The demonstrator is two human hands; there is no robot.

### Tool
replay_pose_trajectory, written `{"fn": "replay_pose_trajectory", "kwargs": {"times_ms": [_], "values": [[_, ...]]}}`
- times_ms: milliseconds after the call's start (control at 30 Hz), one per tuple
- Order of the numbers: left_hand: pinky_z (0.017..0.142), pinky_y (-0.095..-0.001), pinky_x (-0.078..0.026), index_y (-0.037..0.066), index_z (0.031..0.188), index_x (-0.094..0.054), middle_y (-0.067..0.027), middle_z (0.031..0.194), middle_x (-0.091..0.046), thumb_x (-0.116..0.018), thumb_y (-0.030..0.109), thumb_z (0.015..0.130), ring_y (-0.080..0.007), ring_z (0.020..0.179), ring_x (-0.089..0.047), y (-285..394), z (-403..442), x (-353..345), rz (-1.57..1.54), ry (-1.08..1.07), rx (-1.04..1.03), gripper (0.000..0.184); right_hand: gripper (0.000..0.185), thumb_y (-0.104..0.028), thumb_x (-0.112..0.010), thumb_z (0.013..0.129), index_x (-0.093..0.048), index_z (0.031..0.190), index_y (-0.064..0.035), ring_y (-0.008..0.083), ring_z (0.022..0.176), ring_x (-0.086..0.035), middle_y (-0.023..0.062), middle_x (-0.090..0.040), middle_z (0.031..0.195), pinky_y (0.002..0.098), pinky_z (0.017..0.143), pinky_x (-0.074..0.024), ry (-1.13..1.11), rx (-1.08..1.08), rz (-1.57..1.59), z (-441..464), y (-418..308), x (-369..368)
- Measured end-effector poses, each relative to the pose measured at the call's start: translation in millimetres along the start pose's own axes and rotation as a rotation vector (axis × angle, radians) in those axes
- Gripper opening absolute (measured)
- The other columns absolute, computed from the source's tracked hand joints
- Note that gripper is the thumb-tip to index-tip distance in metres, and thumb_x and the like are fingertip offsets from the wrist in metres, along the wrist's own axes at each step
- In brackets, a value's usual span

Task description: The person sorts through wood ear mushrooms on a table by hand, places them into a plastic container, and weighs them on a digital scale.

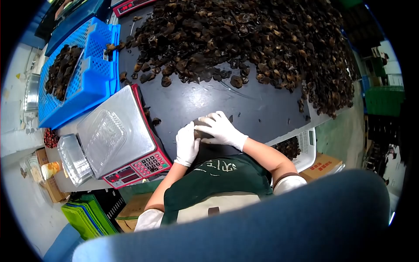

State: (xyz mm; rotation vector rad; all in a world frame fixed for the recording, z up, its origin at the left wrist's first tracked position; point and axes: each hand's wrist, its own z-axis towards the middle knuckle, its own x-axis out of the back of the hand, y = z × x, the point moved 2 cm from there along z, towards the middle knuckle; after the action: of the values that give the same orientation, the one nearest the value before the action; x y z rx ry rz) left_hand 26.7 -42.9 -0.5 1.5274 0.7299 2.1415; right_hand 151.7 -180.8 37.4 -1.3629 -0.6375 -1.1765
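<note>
In the head view, my left hand and my right hand, both in white gloves, meet above the near edge of the dark table. Between them is a dark brown mushroom piece, partly hidden by the fingers, which are curled on it from both sides. Beyond the hands, a large heap of dark, curled mushrooms, like wood ear, spreads over the table. A few loose pieces lie near the heap's front edge.
To the left stands a red-framed scale with a clear plastic container on its metal plate. More clear containers sit beside it. A blue crate holds mushrooms. A white basket is below the table's right edge.
</note>
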Motion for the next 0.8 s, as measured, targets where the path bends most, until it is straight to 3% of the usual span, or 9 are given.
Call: {"fn": "replay_pose_trajectory", "kwargs": {"times_ms": [67, 167, 267, 367, 433, 467, 567, 700, 800], "values": [[0.088, -0.0438, -0.046, -0.003, 0.135, -0.047, -0.0128, 0.102, -0.063, -0.067, -0.002, 0.073, -0.0338, 0.096, -0.058, -6.4, 11.5, 0.6, -0.083, 0.061, -0.003, 0.065, 0.043, -0.034, -0.076, 0.075, -0.065, 0.114, -0.0192, 0.0259, 0.099, -0.058, 0.0051, -0.06, 0.119, 0.0388, 0.088, -0.0455, 0.104, -0.01, 0.046, 9.4, 9.4, -5.5], [0.086, -0.0393, -0.048, 0.001, 0.135, -0.052, -0.0123, 0.098, -0.061, -0.063, -0.004, 0.077, -0.0307, 0.092, -0.059, -4.7, 19.5, 9.5, -0.231, 0.147, 0.127, 0.06, 0.028, -0.023, -0.072, 0.076, -0.069, 0.102, -0.0132, 0.0289, 0.085, -0.065, 0.0074, -0.065, 0.099, 0.0386, 0.075, -0.0546, 0.287, -0.121, 0.247, 19.8, 23.2, -8.6], [0.087, -0.0375, -0.049, 0.005, 0.119, -0.062, -0.0138, 0.099, -0.061, -0.057, -0.005, 0.078, -0.0306, 0.091, -0.061, 10.4, 26.3, 43.6, -0.286, 0.182, 0.168, 0.043, 0.027, -0.022, -0.072, 0.078, -0.07, 0.102, -0.0118, 0.028, 0.087, -0.066, 0.0083, -0.067, 0.101, 0.0373, 0.078, -0.0544, 0.256, -0.207, 0.354, 21.1, 29.1, -5.5], [0.087, -0.038, -0.05, 0.006, 0.109, -0.066, -0.0136, 0.1, -0.063, -0.054, -0.005, 0.075, -0.0305, 0.096, -0.063, 30.8, 25.9, 111.3, -0.241, 0.225, 0.206, 0.037, 0.026, -0.019, -0.072, 0.082, -0.069, 0.104, -0.0055, 0.0202, 0.09, -0.067, 0.0092, -0.07, 0.099, 0.0315, 0.082, -0.0526, 0.423, -0.347, 0.624, 17.1, 44.4, -8.8], [0.085, -0.0374, -0.05, 0.007, 0.105, -0.066, -0.0117, 0.093, -0.063, -0.053, -0.008, 0.075, -0.0278, 0.093, -0.062, 29.5, 20.0, 161.4, -0.129, 0.349, 0.26, 0.036, 0.025, -0.018, -0.07, 0.086, -0.068, 0.105, -0.0018, 0.0171, 0.089, -0.066, 0.0085, -0.07, 0.098, 0.0315, 0.081, -0.0525, 0.357, -0.679, 1.037, 22.6, 35.0, 15.8], [0.083, -0.035, -0.05, 0.005, 0.103, -0.066, -0.0107, 0.093, -0.062, -0.051, -0.01, 0.075, -0.0244, 0.089, -0.061, 22.2, 16.8, 184.1, -0.055, 0.499, 0.234, 0.036, 0.023, -0.019, -0.066, 0.09, -0.068, 0.102, 0.001, 0.0149, 0.09, -0.065, 0.0078, -0.07, 0.097, 0.0303, 0.081, -0.0522, 0.401, -0.684, 1.232, 23.9, 41.5, 13.8], [0.081, -0.0305, -0.049, 0.003, 0.11, -0.063, -0.0088, 0.096, -0.06, -0.049, -0.013, 0.075, -0.019, 0.086, -0.058, -42.7, -4.4, 247.4, 0.106, 0.546, 0.378, 0.041, 0.031, -0.021, -0.061, 0.094, -0.059, 0.113, 0.0033, 0.0187, 0.09, -0.066, 0.0141, -0.067, 0.106, 0.031, 0.078, -0.0562, 0.35, -0.675, 1.936, 37.6, 35.4, 25.8], [0.085, -0.0386, -0.049, 0.006, 0.108, -0.063, -0.0136, 0.099, -0.062, -0.055, -0.009, 0.076, -0.03, 0.09, -0.061, -118.1, -23.7, 276.3, 0.326, 0.425, 0.423, 0.036, 0.035, -0.024, -0.06, 0.096, -0.055, 0.115, 0.0047, 0.0235, 0.089, -0.068, 0.0179, -0.064, 0.11, 0.0369, 0.077, -0.0605, 0.334, -0.739, 2.368, 55.5, 33.4, 12.0], [0.086, -0.043, -0.046, 0.007, 0.103, -0.063, -0.0161, 0.098, -0.06, -0.055, -0.005, 0.074, -0.0347, 0.089, -0.059, -130.3, -22.5, 257.7, 0.337, 0.266, 0.33, 0.032, 0.036, -0.025, -0.062, 0.095, -0.056, 0.117, 0.0028, 0.0231, 0.088, -0.069, 0.0159, -0.065, 0.108, 0.0385, 0.078, -0.0618, 0.198, -0.659, 2.297, 84.9, 17.8, 24.8]]}}
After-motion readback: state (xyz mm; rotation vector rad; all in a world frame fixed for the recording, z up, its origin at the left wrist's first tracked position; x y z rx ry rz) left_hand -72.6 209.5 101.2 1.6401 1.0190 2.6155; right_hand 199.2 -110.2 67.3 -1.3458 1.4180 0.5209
